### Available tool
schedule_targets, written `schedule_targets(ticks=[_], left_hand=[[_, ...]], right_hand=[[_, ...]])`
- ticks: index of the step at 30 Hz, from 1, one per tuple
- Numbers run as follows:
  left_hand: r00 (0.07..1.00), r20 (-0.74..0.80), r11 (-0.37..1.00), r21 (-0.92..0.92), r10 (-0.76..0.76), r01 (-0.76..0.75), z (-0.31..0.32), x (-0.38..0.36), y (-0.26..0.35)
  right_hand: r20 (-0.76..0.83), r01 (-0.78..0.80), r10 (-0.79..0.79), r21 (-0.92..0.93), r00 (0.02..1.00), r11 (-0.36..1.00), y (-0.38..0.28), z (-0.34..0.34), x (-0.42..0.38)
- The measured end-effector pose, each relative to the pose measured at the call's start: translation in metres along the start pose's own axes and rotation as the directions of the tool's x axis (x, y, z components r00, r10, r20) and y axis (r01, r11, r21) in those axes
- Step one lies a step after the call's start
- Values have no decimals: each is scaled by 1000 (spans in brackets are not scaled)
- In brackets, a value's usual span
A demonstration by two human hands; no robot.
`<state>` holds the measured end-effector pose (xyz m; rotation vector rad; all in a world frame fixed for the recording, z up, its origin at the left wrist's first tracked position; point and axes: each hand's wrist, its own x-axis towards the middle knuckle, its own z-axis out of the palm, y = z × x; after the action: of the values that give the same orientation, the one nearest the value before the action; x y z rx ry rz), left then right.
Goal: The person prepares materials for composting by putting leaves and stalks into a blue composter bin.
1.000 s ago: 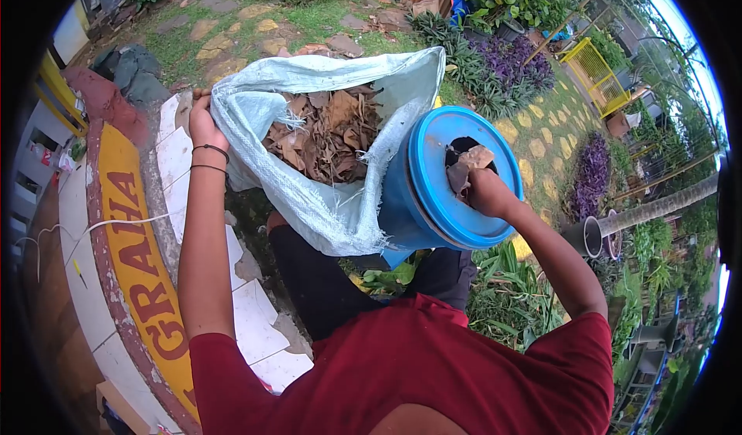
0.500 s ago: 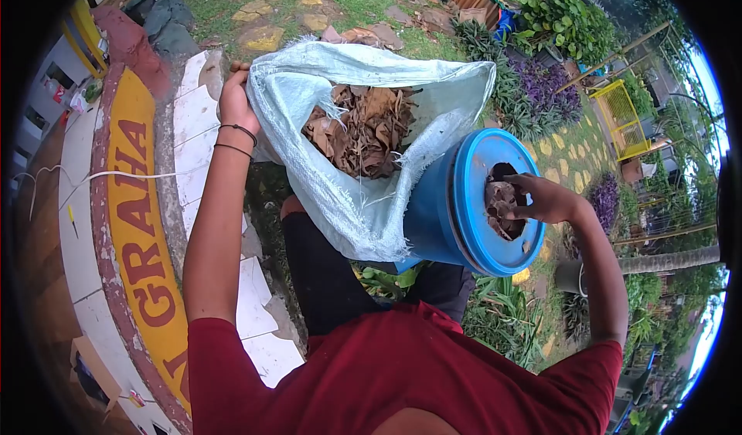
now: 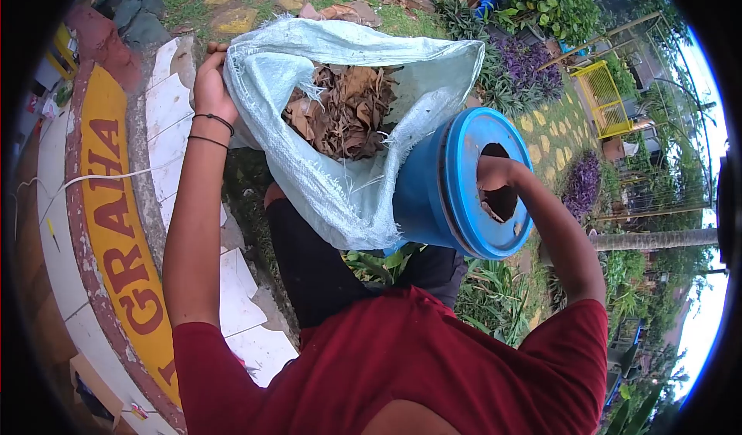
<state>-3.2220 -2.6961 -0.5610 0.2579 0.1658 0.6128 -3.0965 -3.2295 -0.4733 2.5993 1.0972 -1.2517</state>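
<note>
My left hand point(image 3: 207, 87) grips the upper left edge of a pale blue woven sack point(image 3: 340, 195) and holds it open. The sack is full of dry brown leaves point(image 3: 344, 110). A blue plastic barrel point(image 3: 456, 188) lies tilted against the sack's right side, with its lid facing me. My right hand point(image 3: 490, 170) is pushed through the dark hole in the lid. Only the wrist and forearm show; the fingers are hidden inside the barrel.
A curved tiled wall point(image 3: 166, 118) with a yellow band lettered "GRAHA" point(image 3: 116, 226) runs along the left. Grass and stepping stones point(image 3: 232, 18) lie beyond the sack. Green and purple plants point(image 3: 533, 64) and a yellow cage point(image 3: 610, 99) stand to the right.
My right hand held a clump of leaves at the lid's hole, then went down into the barrel until the fingers disappeared. The left hand has kept its hold on the sack.
</note>
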Motion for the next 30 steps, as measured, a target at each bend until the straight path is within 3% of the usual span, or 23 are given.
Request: schedule_targets(ticks=[1, 2, 3, 4, 7, 10, 14, 16, 17, 20, 22, 23, 25, 30], left_hand=[[999, 42, 1000, -10, -4, 5, -3, 1, 1], [996, 84, 1000, -18, -4, 6, -7, 1, 5], [999, 44, 1000, -3, 10, -10, -3, -3, 5], [999, 31, 1000, -13, 22, -21, -5, -3, 5], [1000, 18, 1000, -14, 24, -23, -15, 1, 3], [999, 14, 999, -35, 41, -41, -20, 7, 1], [994, 24, 994, 4, 106, -106, -9, 9, 10], [983, 95, 988, -3, 154, -155, 0, 7, 14], [982, 120, 990, -8, 142, -142, 3, 5, 17], [975, 197, 994, -50, 105, -97, 15, 0, 25], [973, 205, 994, -12, 108, -108, 24, -2, 34], [958, 264, 994, -35, 108, -103, 27, -1, 38], [932, 351, 995, -61, 92, -75, 24, 9, 46], [894, 448, 992, -124, 30, 28, 24, 18, 56]], right_hand=[[57, -162, 164, -39, 985, 986, -26, -24, -18], [51, -29, 31, -32, 998, 999, -19, -33, -34], [99, -72, 58, 143, 993, 987, -84, -56, -68], [103, -130, 107, 247, 989, 960, -97, -65, -89], [56, -320, 316, 72, 947, 945, -159, -106, -133], [-67, -258, 263, 80, 962, 963, -196, -144, -128], [-39, 84, -79, 149, 996, 985, -213, -148, -30], [-65, 102, -116, -190, 991, 976, -213, -125, 49], [-15, 134, -152, -394, 988, 909, -205, -112, 94], [-40, 10, -41, -583, 998, 813, -198, -59, 217], [-120, -10, -91, -655, 989, 756, -213, -43, 272], [-122, -9, -94, -655, 988, 756, -231, -50, 289], [-55, -109, 95, -587, 994, 802, -266, -65, 315], [-213, -119, 54, -304, 976, 945, -230, -24, 423]])
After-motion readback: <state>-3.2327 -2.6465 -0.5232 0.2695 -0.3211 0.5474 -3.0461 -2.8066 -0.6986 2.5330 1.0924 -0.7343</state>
